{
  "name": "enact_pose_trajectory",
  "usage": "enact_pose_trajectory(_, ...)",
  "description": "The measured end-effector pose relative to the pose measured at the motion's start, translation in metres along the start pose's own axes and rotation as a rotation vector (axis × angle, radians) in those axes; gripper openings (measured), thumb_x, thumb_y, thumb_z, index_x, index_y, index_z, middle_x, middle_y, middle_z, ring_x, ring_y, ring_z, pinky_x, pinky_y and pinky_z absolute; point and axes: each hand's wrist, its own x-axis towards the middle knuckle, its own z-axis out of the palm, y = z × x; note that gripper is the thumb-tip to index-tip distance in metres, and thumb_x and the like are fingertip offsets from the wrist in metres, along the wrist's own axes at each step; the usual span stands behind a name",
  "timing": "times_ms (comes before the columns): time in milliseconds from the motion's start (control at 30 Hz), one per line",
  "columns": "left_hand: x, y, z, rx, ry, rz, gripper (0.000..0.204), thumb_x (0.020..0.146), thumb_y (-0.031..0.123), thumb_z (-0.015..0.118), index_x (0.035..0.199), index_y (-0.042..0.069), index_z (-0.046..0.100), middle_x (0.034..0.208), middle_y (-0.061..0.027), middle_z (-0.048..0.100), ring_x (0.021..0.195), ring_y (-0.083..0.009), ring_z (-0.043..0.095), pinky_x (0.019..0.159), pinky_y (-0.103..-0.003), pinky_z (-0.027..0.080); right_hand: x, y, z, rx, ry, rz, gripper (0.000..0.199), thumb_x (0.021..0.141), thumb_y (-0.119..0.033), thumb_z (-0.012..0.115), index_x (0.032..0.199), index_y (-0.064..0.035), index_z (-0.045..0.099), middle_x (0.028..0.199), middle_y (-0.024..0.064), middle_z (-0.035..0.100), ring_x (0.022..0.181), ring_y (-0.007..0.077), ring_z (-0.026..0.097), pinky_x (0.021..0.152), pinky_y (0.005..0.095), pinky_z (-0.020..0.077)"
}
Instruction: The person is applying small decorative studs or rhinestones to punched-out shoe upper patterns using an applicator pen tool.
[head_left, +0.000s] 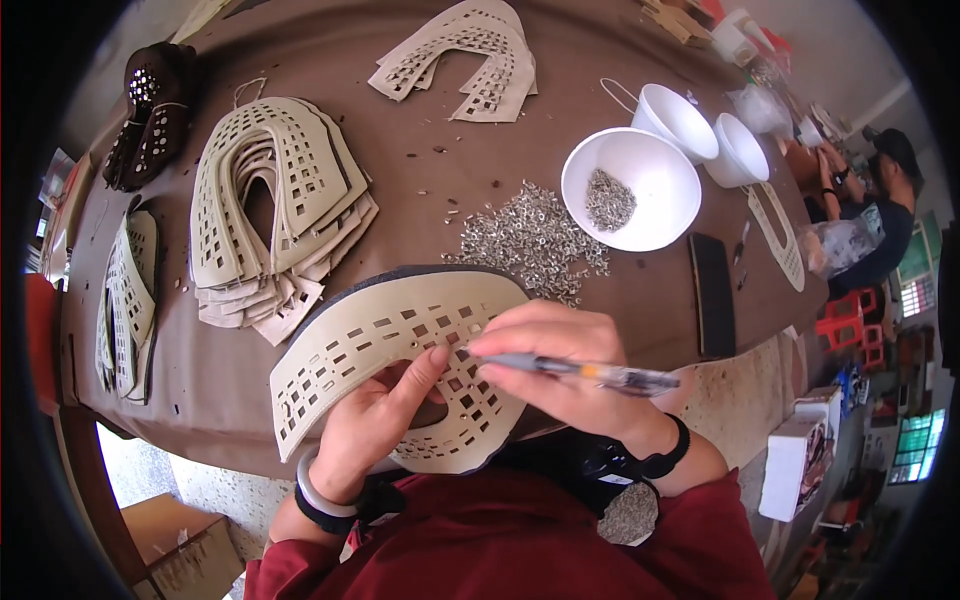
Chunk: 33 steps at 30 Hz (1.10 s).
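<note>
Right hand (572, 398) grips a pen (610, 375), its long axis running rightward from the fingertips. Left hand (368, 422) holds the perforated panel (400, 302), thumb on its face. The panel lies left of and beneath the right fingertips; contact there cannot be determined.

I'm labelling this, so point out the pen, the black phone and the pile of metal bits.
Pen (585, 369), head view, middle of the barrel.
Black phone (712, 296), head view, middle of its face.
Pile of metal bits (530, 238), head view, heap's middle.
</note>
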Motion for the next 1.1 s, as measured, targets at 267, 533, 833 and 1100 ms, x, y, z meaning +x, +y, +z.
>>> enact_pose_trajectory(267, 0.008, -0.012, -0.021, -0.427, 0.448, 0.419, 0.030, 0.094, 0.013, 0.060, 0.119, -0.004, 0.060, 0.109, -0.0094, 0.066, 0.098, -0.0165, 0.064, 0.088, -0.029, 0.050, -0.020, 0.019, 0.001, 0.636, 0.061, 0.482, 0.019, 0.087, -0.004, 0.069, 0.105, 0.0009, 0.067, 0.116, 0.0148, 0.065, 0.104, 0.0188, 0.064, 0.092, 0.0309, 0.0514)
enact_pose_trajectory(533, 0.006, 0.013, -0.051, -0.565, 0.515, 0.610, 0.029, 0.093, 0.013, 0.055, 0.117, -0.004, 0.060, 0.112, -0.0112, 0.066, 0.103, -0.0179, 0.064, 0.093, -0.032, 0.047, 0.012, 0.038, 0.028, 0.541, -0.179, 0.280, 0.022, 0.087, -0.015, 0.072, 0.106, -0.0037, 0.069, 0.127, 0.0149, 0.060, 0.106, 0.0149, 0.060, 0.089, 0.0285, 0.0481)
enact_pose_trajectory(833, 0.006, 0.003, -0.027, -0.526, 0.481, 0.387, 0.018, 0.091, 0.009, 0.064, 0.105, -0.001, 0.066, 0.096, -0.0079, 0.068, 0.080, -0.0123, 0.064, 0.066, -0.025, 0.051, 0.031, 0.070, -0.038, 0.709, 0.391, 0.347, 0.022, 0.089, -0.004, 0.066, 0.110, 0.0004, 0.064, 0.118, 0.0109, 0.061, 0.108, 0.0153, 0.058, 0.096, 0.0295, 0.0489)
enact_pose_trajectory(1100, 0.009, -0.007, -0.006, -0.391, 0.279, 0.211, 0.025, 0.089, 0.013, 0.070, 0.110, 0.001, 0.065, 0.096, -0.0051, 0.068, 0.078, -0.0111, 0.062, 0.068, -0.024, 0.050, 0.005, 0.042, -0.045, 0.351, 0.419, 0.442, 0.022, 0.089, -0.010, 0.069, 0.108, 0.0000, 0.066, 0.092, 0.0046, 0.068, 0.080, 0.0088, 0.063, 0.068, 0.0218, 0.0520)
